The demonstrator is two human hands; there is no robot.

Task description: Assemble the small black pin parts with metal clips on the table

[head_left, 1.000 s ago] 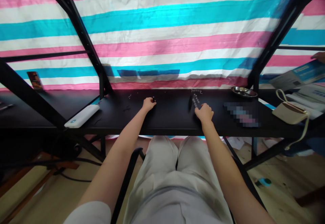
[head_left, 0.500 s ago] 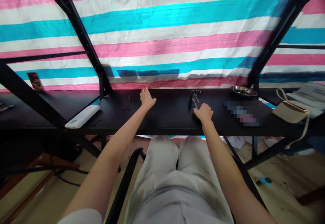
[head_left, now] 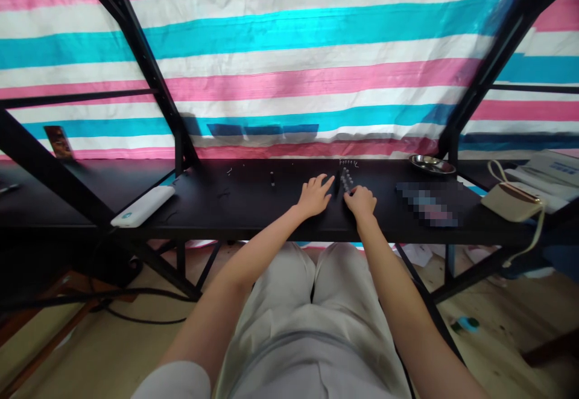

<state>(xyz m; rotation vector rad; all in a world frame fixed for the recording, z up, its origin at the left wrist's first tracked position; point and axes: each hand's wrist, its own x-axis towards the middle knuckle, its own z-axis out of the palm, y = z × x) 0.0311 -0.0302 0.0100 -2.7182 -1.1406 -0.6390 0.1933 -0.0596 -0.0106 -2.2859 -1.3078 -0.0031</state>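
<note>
on the table (head_left: 217,219), a studded strip (head_left: 346,177) is pinched at its near end by the right hand (head_left: 362,201), best held steady; with the left hand (head_left: 315,195), fingers spread and unladen, bumping the dark piece (head_left: 337,180) is best avoided.

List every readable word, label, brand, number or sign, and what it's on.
No text is legible.
White case: round teal mark, too small to read.
White item at far right: blue print, blurred.
Pixelated item: obscured.
Dark upright card: any text too small.
</note>
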